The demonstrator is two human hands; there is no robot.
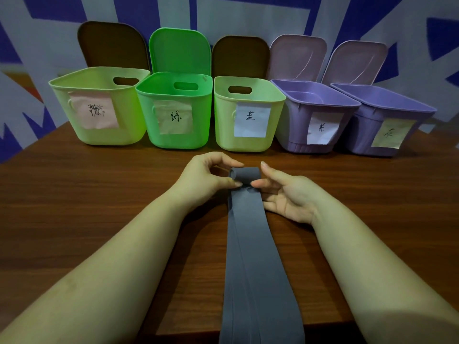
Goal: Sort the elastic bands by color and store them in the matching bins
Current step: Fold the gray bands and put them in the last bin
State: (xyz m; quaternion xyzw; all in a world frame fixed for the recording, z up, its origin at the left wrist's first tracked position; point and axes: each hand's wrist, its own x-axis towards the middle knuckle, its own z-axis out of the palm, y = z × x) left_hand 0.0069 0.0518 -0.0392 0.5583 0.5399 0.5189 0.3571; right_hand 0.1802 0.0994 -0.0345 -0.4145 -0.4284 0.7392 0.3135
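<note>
A long grey elastic band lies flat down the middle of the wooden table, its far end rolled into a small coil. My left hand pinches the left side of the coil between thumb and fingers. On the coil's right side, my right hand pinches it with thumb and forefinger, palm turned up. Five open bins stand in a row behind: a pale green one with a pink label, a bright green one, a pale green one with a white label, and two purple ones.
The bins' lids stand upright against the blue-and-white patterned wall. The table's near edge runs below my forearms, and the band hangs over it. Bare wood lies to the left and right of my arms.
</note>
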